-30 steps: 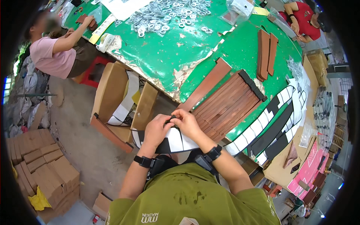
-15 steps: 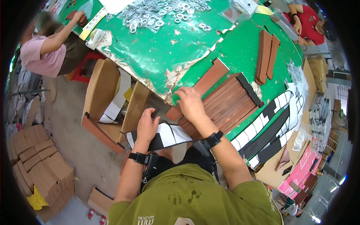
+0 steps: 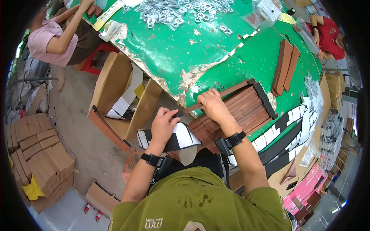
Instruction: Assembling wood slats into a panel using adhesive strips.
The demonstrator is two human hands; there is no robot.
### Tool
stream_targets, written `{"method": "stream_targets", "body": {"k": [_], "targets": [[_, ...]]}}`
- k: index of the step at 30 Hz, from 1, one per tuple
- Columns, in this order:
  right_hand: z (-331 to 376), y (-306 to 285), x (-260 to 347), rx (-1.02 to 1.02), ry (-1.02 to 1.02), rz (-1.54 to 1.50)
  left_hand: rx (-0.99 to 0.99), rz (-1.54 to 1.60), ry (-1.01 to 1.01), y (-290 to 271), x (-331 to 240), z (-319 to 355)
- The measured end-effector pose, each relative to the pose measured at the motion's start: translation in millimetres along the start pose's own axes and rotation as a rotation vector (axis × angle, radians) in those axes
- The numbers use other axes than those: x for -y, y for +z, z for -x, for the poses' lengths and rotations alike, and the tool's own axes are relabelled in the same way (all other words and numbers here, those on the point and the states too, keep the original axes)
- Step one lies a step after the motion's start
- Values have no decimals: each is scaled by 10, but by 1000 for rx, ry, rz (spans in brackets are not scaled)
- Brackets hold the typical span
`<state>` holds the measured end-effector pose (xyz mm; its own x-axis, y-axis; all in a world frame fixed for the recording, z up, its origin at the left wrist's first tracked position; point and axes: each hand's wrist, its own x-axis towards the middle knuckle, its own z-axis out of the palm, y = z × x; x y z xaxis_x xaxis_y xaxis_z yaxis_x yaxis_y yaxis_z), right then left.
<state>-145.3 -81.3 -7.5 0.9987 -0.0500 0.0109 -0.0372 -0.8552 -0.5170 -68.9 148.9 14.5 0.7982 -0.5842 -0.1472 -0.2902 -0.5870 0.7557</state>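
Observation:
My right hand (image 3: 214, 106) is closed around a reddish-brown slat (image 3: 236, 88), turned on its edge along the far side of a stack of similar slats (image 3: 238, 111). A black strip (image 3: 263, 99) runs across the stack's right end. Left of it, my left hand (image 3: 163, 128) pinches a small black piece (image 3: 178, 114) beside the slat's near end; whether they touch I cannot tell. Below the left hand lies a white-and-black panelled band (image 3: 184, 137), over my lap.
Loose brown slats (image 3: 285, 67) and bagged metal rings (image 3: 179, 13) lie on the green table (image 3: 165, 57). An open cardboard box (image 3: 144, 109) stands at the table's left edge. More panelled bands (image 3: 279, 123) lie at right. Two other people (image 3: 54, 40) work at the far left and right.
My right hand has tipped the slat from lying flat onto its edge. My left hand has brought the small black piece rightward to the slat's near end. The view has shifted slightly.

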Motion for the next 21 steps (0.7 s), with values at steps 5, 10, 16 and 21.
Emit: {"method": "stream_targets", "body": {"k": [5, 10, 16, 21], "targets": [[28, 20, 11, -94, -23, -42, -3, -70, 94, 117, 14, -70], [32, 37, -19, -94, 4, -68, 43, -79, 138, 140, 55, -70], [-2, 68, -43, -66, 38, -97, -14, -172, 192, 196, 59, -46], [-43, 86, -63, -54, 32, -81, -48, -131, 203, 211, 92, -81]]}}
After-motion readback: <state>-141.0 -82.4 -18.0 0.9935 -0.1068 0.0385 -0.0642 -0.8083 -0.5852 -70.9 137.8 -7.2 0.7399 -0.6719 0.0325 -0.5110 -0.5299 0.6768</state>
